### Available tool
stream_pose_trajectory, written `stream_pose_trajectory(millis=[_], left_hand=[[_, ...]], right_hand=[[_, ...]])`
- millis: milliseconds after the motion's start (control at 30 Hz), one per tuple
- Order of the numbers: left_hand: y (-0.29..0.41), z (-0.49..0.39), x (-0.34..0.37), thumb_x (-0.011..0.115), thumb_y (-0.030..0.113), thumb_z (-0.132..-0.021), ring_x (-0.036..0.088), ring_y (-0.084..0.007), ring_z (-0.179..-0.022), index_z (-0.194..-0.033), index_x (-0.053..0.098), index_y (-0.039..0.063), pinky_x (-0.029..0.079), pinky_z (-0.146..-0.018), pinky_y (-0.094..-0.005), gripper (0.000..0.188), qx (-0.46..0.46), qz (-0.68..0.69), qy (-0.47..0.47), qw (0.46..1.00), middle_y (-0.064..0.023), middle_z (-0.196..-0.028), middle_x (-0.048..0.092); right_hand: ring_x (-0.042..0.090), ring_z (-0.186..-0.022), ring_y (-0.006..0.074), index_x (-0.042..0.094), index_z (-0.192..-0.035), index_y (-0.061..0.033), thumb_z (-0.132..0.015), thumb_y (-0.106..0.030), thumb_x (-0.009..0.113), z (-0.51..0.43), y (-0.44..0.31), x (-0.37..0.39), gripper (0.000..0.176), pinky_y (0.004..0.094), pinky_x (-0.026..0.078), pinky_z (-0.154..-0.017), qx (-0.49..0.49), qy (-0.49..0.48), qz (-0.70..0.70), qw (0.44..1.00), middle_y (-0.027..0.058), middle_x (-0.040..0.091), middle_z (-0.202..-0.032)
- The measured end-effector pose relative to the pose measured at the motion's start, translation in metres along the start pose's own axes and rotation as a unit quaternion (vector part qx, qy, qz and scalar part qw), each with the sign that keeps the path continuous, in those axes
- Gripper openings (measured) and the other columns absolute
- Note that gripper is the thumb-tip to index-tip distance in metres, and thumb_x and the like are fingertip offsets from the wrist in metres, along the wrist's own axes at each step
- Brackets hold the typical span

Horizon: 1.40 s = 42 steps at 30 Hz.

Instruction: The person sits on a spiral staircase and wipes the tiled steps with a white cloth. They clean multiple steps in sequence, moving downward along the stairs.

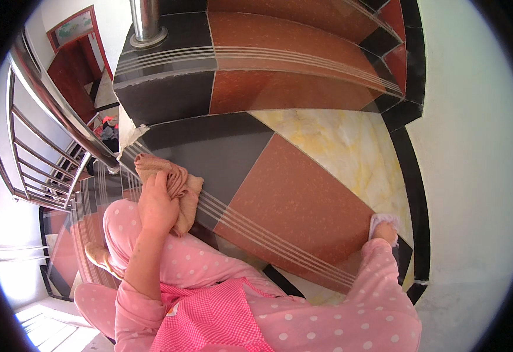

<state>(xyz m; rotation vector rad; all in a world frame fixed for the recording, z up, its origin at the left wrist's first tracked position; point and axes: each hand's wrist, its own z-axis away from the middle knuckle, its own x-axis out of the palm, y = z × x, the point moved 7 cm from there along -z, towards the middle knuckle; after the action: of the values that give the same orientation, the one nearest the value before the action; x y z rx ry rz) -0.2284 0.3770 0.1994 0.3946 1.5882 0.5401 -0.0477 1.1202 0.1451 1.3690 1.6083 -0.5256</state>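
Observation:
My left hand (159, 198) grips a folded brown cloth (188, 209). The cloth is bunched under my fingers, partly over the nosing of a black-and-red stair tread (298, 200) and beside my bent, polka-dotted knee (122, 220). Far to the right, my right arm reaches down to the tread. There my right hand (385, 233) presses on a small white cloth (384, 218) with a frayed-looking edge, at the border between red tile and yellow-veined marble. Its fingers are mostly hidden by the cloth.
Higher steps (282, 88) rise ahead. A steel handrail (58, 105) with balusters runs down the left, and a steel post (145, 22) stands on the upper step. Lower steps (84, 220) descend left. A white wall (463, 176) borders the right.

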Motion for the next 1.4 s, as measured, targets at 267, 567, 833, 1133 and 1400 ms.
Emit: stream_pose_trajectory(millis=[267, 567, 833, 1133, 1400], left_hand=[[-0.004, 0.001, 0.001, 0.065, 0.003, -0.070, 0.053, -0.0346, -0.106, -0.112, 0.053, 0.006, 0.046, -0.090, -0.0421, 0.044, 0.032, 0.019, 0.006, 0.999, -0.0146, -0.107, 0.057], [-0.004, -0.003, 0.003, 0.066, 0.006, -0.069, 0.053, -0.0340, -0.106, -0.109, 0.052, 0.006, 0.047, -0.089, -0.0419, 0.042, 0.038, 0.023, -0.012, 0.999, -0.0142, -0.107, 0.056], [-0.005, -0.002, 0.000, 0.067, 0.005, -0.069, 0.054, -0.0340, -0.106, -0.113, 0.052, 0.006, 0.047, -0.090, -0.0415, 0.046, 0.041, 0.019, -0.011, 0.999, -0.0144, -0.107, 0.056], [-0.004, -0.004, 0.001, 0.066, 0.004, -0.068, 0.053, -0.0339, -0.107, -0.114, 0.053, 0.007, 0.047, -0.090, -0.0407, 0.047, 0.037, 0.021, -0.018, 0.999, -0.0137, -0.108, 0.056], [-0.005, -0.006, 0.007, 0.067, 0.005, -0.068, 0.052, -0.0337, -0.108, -0.114, 0.053, 0.007, 0.046, -0.092, -0.0406, 0.048, 0.039, 0.015, -0.009, 0.999, -0.0134, -0.108, 0.056]], right_hand=[[0.060, -0.093, 0.0353, 0.064, -0.107, -0.0045, -0.089, -0.028, 0.047, 0.050, -0.227, -0.102, 0.034, 0.0494, 0.047, -0.081, -0.258, 0.037, -0.147, 0.954, 0.0182, 0.065, -0.095], [0.052, -0.098, 0.0337, 0.062, -0.119, -0.0142, -0.083, -0.024, 0.055, 0.228, -0.408, -0.262, 0.038, 0.0503, 0.042, -0.081, -0.498, 0.078, -0.366, 0.783, 0.0136, 0.058, -0.101], [0.050, -0.096, 0.0305, 0.060, -0.119, -0.0112, -0.081, -0.021, 0.058, 0.365, -0.389, -0.347, 0.039, 0.0456, 0.039, -0.081, -0.675, -0.014, -0.452, 0.583, 0.0111, 0.054, -0.097], [0.051, -0.094, 0.0330, 0.060, -0.120, -0.0106, -0.081, -0.016, 0.058, 0.278, -0.381, -0.296, 0.039, 0.0460, 0.042, -0.083, -0.614, 0.014, -0.433, 0.660, 0.0144, 0.055, -0.097], [0.056, -0.099, 0.0325, 0.064, -0.116, -0.0096, -0.085, -0.021, 0.051, 0.071, -0.237, -0.117, 0.035, 0.0451, 0.041, -0.091, -0.354, 0.038, -0.247, 0.901, 0.0187, 0.063, -0.101]])
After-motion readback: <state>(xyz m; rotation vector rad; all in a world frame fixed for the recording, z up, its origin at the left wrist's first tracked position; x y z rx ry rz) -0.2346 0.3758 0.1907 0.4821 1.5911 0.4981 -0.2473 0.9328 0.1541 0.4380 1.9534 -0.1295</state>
